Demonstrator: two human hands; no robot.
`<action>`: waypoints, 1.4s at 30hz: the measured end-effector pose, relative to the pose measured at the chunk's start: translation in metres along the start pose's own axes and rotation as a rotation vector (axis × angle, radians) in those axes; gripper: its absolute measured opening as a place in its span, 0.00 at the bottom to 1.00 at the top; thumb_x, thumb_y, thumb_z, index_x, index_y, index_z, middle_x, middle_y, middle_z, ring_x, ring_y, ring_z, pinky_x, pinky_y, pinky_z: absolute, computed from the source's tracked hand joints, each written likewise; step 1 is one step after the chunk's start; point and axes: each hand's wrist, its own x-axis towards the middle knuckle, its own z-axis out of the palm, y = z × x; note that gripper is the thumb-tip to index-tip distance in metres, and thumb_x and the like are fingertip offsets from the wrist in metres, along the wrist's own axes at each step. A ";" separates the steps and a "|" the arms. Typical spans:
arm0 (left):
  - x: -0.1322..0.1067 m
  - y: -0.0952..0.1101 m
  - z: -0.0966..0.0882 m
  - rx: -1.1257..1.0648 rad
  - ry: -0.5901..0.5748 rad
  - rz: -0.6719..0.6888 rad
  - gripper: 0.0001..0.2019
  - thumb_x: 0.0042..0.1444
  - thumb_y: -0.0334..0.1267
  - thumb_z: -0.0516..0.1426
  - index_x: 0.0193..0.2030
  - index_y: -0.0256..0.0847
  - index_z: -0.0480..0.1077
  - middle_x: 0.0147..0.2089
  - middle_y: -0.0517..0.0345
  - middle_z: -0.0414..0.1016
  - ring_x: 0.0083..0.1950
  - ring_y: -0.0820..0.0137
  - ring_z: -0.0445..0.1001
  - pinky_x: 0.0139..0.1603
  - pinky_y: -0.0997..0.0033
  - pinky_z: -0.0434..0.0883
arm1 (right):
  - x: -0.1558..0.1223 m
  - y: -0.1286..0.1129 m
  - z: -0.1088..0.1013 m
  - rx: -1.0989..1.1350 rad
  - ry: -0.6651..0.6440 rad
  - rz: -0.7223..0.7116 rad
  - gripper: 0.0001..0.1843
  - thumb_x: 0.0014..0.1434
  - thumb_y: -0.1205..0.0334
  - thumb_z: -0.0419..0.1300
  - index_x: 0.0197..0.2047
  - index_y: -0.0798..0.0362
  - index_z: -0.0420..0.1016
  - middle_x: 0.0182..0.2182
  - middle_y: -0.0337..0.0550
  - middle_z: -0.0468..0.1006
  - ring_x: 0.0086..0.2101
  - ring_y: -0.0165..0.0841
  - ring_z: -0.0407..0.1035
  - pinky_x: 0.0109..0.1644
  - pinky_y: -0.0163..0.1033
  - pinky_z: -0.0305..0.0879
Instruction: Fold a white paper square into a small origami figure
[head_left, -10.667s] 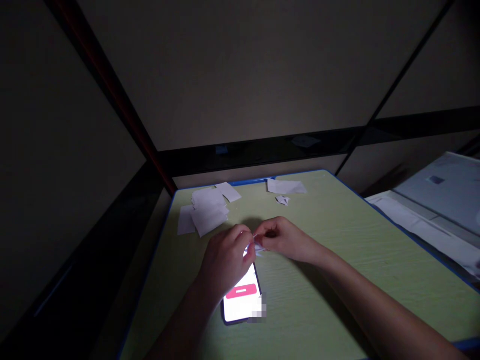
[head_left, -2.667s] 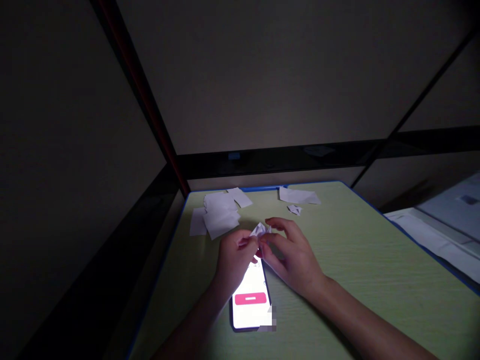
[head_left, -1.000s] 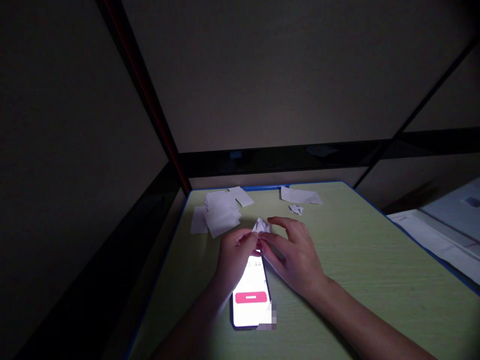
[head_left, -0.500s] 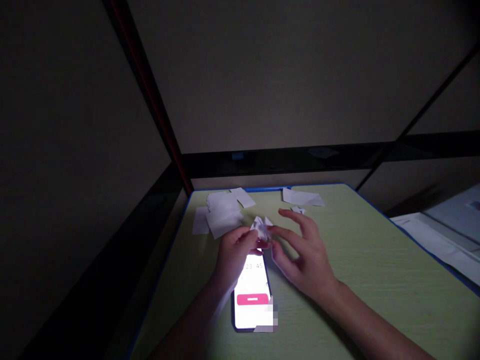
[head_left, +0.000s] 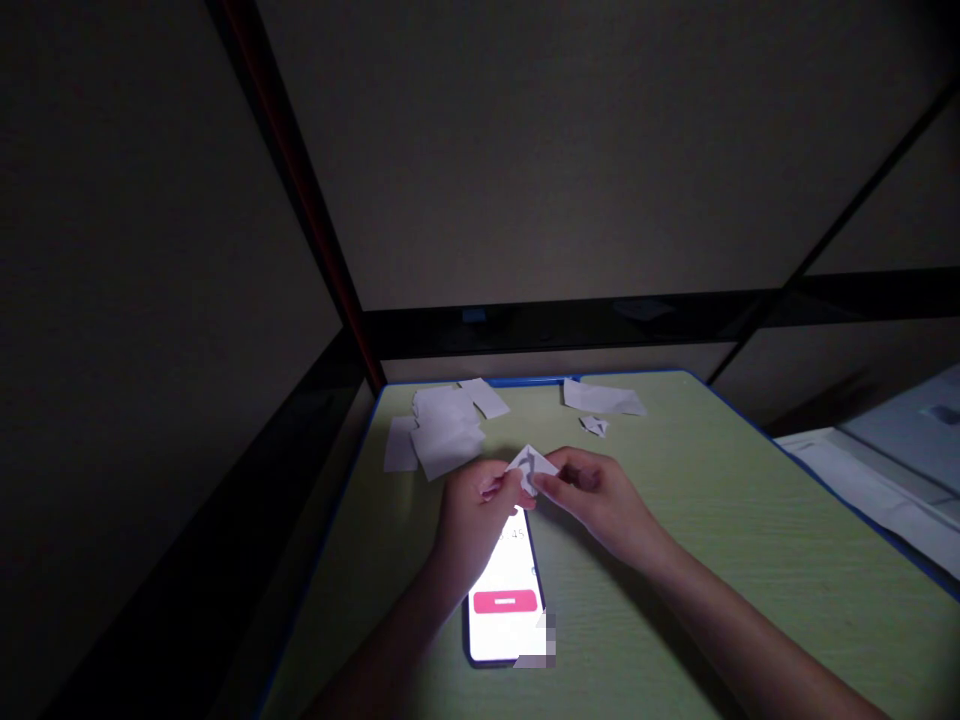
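Observation:
A small folded white paper piece (head_left: 530, 466) is pinched between both my hands above the green table (head_left: 720, 520). My left hand (head_left: 469, 515) grips its left side with thumb and fingers closed. Closed on its right side is my right hand (head_left: 600, 495), fingers curled in. Under my left hand lies a lit phone (head_left: 506, 595) with a white screen and a pink button.
A pile of white paper squares (head_left: 441, 432) lies at the table's far left. A larger paper sheet (head_left: 602, 398) and a tiny folded paper (head_left: 595, 425) lie at the far edge. Dark walls and rails surround the table; white sheets (head_left: 870, 480) lie to the right.
My right hand, spread open half a second ago, has closed back onto the folded paper. The paper has turned slightly. My left hand kept its grip.

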 end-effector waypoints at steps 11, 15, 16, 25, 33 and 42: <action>0.000 0.002 0.001 -0.051 -0.076 -0.021 0.08 0.51 0.35 0.54 0.24 0.35 0.68 0.19 0.61 0.70 0.22 0.75 0.69 0.24 0.77 0.65 | 0.000 0.005 0.005 0.275 -0.003 0.024 0.10 0.50 0.60 0.61 0.22 0.55 0.66 0.21 0.36 0.71 0.23 0.27 0.63 0.28 0.34 0.56; 0.000 0.002 -0.001 -0.027 -0.080 -0.011 0.08 0.50 0.35 0.54 0.24 0.36 0.68 0.19 0.61 0.70 0.22 0.74 0.70 0.24 0.77 0.64 | 0.001 0.006 0.004 0.259 -0.065 0.018 0.09 0.52 0.59 0.59 0.26 0.55 0.68 0.23 0.38 0.73 0.26 0.30 0.66 0.32 0.36 0.59; 0.000 0.002 -0.001 -0.016 -0.079 -0.010 0.08 0.50 0.35 0.54 0.23 0.36 0.67 0.19 0.61 0.70 0.22 0.74 0.69 0.24 0.77 0.64 | 0.000 0.006 0.003 0.247 -0.066 0.021 0.09 0.53 0.59 0.59 0.27 0.55 0.68 0.23 0.38 0.72 0.26 0.30 0.65 0.32 0.36 0.59; -0.003 0.004 -0.006 0.029 -0.176 -0.007 0.10 0.51 0.36 0.53 0.22 0.36 0.68 0.20 0.58 0.72 0.23 0.73 0.68 0.25 0.76 0.63 | -0.001 -0.003 -0.004 0.124 -0.153 -0.035 0.09 0.53 0.59 0.58 0.27 0.56 0.67 0.23 0.38 0.71 0.25 0.29 0.64 0.29 0.35 0.58; -0.004 -0.001 -0.004 0.040 -0.244 -0.011 0.08 0.48 0.34 0.54 0.20 0.38 0.64 0.18 0.63 0.67 0.22 0.75 0.67 0.24 0.78 0.61 | -0.001 -0.002 -0.004 0.206 -0.203 -0.030 0.09 0.54 0.60 0.59 0.26 0.55 0.68 0.20 0.35 0.71 0.22 0.27 0.65 0.27 0.33 0.58; -0.006 0.005 -0.002 0.028 -0.216 0.074 0.04 0.48 0.35 0.56 0.27 0.38 0.66 0.24 0.63 0.68 0.26 0.75 0.67 0.27 0.78 0.62 | -0.001 0.004 0.009 0.305 0.071 -0.028 0.09 0.51 0.58 0.61 0.26 0.54 0.69 0.20 0.35 0.69 0.23 0.28 0.62 0.27 0.34 0.58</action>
